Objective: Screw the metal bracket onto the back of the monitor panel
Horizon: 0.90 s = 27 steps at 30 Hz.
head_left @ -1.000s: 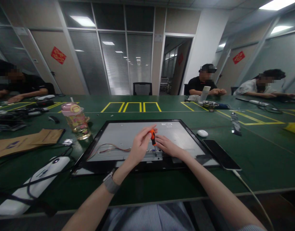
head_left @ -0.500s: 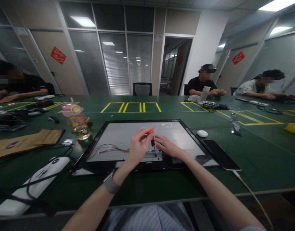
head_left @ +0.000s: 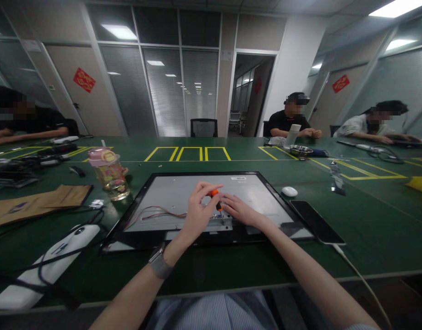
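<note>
A flat display panel (head_left: 169,185) in a black frame lies face down on the green table in front of me. My left hand (head_left: 197,211) grips the orange handle of a small screwdriver (head_left: 216,200), held upright with its tip on the metal strip at the panel's near edge. My right hand (head_left: 238,209) rests flat on the panel just right of the screwdriver, fingertips touching the shaft. Thin coloured wires (head_left: 152,212) run along the panel to the left of my hands.
A pink-lidded bottle (head_left: 109,173) stands left of the panel, with brown cardboard (head_left: 35,201) and a white device wrapped in black cable (head_left: 46,263) nearer left. A black phone (head_left: 315,221) and a white earbud case (head_left: 289,191) lie to the right. Other people sit at the far side.
My left hand has shifted its fingers down over the screwdriver handle, so less of the orange shows. The right hand stays in place.
</note>
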Each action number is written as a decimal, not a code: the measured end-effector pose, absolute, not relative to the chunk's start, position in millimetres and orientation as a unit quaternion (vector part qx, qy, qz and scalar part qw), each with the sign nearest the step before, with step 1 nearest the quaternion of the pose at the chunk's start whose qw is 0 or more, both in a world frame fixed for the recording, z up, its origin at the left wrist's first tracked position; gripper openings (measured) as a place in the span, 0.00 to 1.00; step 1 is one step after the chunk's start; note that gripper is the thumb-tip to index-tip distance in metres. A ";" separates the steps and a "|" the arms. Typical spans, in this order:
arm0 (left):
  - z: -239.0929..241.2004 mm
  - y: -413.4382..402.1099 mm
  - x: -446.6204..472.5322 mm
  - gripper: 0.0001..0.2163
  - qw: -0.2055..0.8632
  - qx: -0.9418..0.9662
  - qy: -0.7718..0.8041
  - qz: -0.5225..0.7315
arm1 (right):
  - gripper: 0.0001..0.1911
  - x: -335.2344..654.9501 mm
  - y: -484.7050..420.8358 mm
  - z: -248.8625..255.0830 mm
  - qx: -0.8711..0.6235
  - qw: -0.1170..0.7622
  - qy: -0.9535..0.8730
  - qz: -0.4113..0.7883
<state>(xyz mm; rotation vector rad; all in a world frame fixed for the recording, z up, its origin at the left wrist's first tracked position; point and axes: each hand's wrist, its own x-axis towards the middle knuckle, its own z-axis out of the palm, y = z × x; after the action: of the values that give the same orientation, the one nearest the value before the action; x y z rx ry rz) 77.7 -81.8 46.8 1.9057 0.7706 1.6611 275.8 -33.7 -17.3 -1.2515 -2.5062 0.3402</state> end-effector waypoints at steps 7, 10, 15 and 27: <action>47.2 -81.2 77.9 0.16 0.310 0.719 0.250 0.569 | 0.23 275.6 -34.2 -16.3 -0.439 0.163 -0.874 0.131; 47.1 -81.0 78.3 0.12 0.261 0.723 0.274 0.578 | 0.23 275.2 -34.1 -17.1 -0.440 0.170 -0.873 0.127; 48.6 -82.4 76.7 0.12 0.259 0.717 0.283 0.583 | 0.24 275.4 -34.3 -17.1 -0.442 0.169 -0.872 0.127; 50.2 -87.1 76.6 0.11 0.214 0.714 0.278 0.606 | 0.23 275.3 -34.5 -15.8 -0.444 0.165 -0.872 0.121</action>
<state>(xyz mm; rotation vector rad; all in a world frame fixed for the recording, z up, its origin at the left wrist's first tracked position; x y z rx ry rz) 76.6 -87.1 50.2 1.9807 0.7709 1.6814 275.3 -34.5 -15.8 -1.2645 -2.4849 0.3454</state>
